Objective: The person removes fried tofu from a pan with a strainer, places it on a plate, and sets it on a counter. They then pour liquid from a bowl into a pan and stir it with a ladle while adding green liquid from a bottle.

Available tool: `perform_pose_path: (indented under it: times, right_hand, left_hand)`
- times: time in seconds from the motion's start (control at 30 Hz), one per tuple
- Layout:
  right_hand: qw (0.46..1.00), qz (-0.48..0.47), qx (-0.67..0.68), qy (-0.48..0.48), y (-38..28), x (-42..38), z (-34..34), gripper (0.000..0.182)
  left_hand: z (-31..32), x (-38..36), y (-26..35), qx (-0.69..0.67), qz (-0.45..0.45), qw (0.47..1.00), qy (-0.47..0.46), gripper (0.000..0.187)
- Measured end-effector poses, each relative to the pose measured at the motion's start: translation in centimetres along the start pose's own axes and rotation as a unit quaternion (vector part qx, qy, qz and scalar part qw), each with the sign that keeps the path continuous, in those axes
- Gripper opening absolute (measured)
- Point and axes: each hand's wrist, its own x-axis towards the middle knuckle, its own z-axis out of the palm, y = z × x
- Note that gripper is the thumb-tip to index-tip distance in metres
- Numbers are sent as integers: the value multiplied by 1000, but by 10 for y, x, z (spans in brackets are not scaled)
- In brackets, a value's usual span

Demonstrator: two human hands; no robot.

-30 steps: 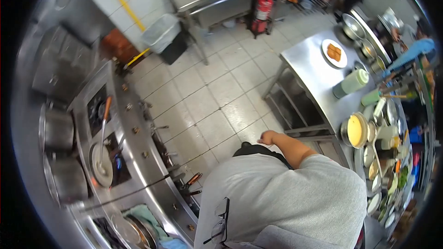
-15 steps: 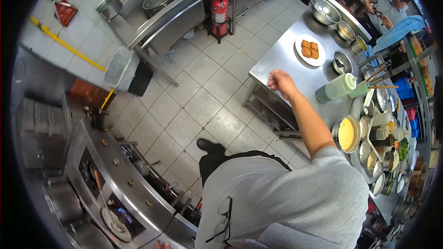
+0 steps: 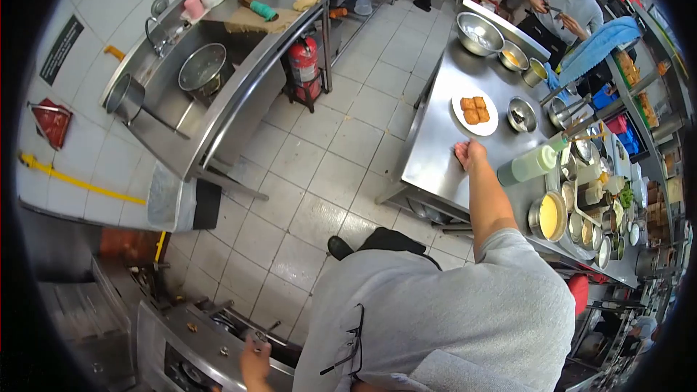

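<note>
Looks forward and down from the head, close above the grey shirt at the bottom edge. Takes in, in 1 wide, bowed view with dark corners, the stove at lower left, the steel table at right, and, farther off, the sink counter at upper left.

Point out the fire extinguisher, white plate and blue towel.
Fire extinguisher (image 3: 301,53), head view: red upper body.
White plate (image 3: 479,131), head view: bare lower rim.
Blue towel (image 3: 598,46), head view: middle of the cloth.
</note>
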Motion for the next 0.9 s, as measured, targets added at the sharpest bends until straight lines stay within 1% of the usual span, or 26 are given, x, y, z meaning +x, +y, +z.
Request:
perform_pose_path:
  times: [0.03,0.07,0.1,0.17,0.2,0.27,0.3,0.33,0.4,0.43,0.5,0.53,0.6,0.63,0.67,0.7,0.77,0.8,0.83,0.87,0.9]
  right_hand:
    - [999,-20,12,40,-4,8,1,35]
    - [999,-22,15,36,-10,12,4,35]
    - [997,-39,-12,69,-15,15,7,35]
    - [987,-73,-51,131,-25,18,17,33]
    - [981,-90,-64,161,-31,18,20,32]
    - [975,-84,-81,191,-37,21,23,28]
    - [974,-78,-93,191,-38,24,22,27]
    - [973,-73,-105,191,-40,28,22,26]
    - [973,-43,-119,194,-48,28,23,25]
    - [976,-37,-103,189,-44,48,14,25]
    - [978,-36,-70,194,-41,72,5,25]
    - [977,-38,-51,204,-41,73,6,26]
    - [978,-48,-18,204,-41,69,9,27]
    - [975,-66,10,213,-47,54,19,30]
    - [971,-84,36,223,-49,45,29,32]
    - [970,-83,39,223,-44,53,30,32]
    - [948,-153,123,250,-38,62,36,34]
    - [948,-150,125,253,-36,66,40,34]
    - [939,-162,119,280,-36,57,49,33]
    - [929,-174,112,307,-36,53,55,33]
    - [927,-174,113,312,-34,55,57,33]
  left_hand:
    - [-29,25,43,26,-28,999,-15,70]
    - [-49,48,72,72,1,997,-16,70]
    - [-67,71,97,119,30,992,-15,70]
    - [-85,120,137,154,95,983,-13,68]
    - [-95,138,169,137,125,983,-7,67]
    - [-103,166,238,90,178,980,-10,66]
    - [-104,180,267,59,203,977,-18,66]
    - [-102,194,292,63,211,975,-14,66]
    - [-96,225,336,34,265,961,-72,67]
    - [-91,241,352,33,274,959,-68,67]
    - [-79,271,377,63,293,944,-135,67]
    - [-74,288,385,61,302,943,-128,67]
    - [-69,320,400,224,357,891,-169,67]
    - [-73,329,416,226,360,890,-165,67]
    - [-76,336,432,208,351,895,-182,67]
    - [-79,343,447,190,340,899,-201,67]
    - [-85,359,482,182,342,901,-197,67]
    - [-88,367,497,172,342,903,-194,67]
    - [-89,378,510,177,342,901,-198,67]
    - [-87,390,522,208,376,884,-182,64]
    - [-85,401,535,236,410,865,-165,62]
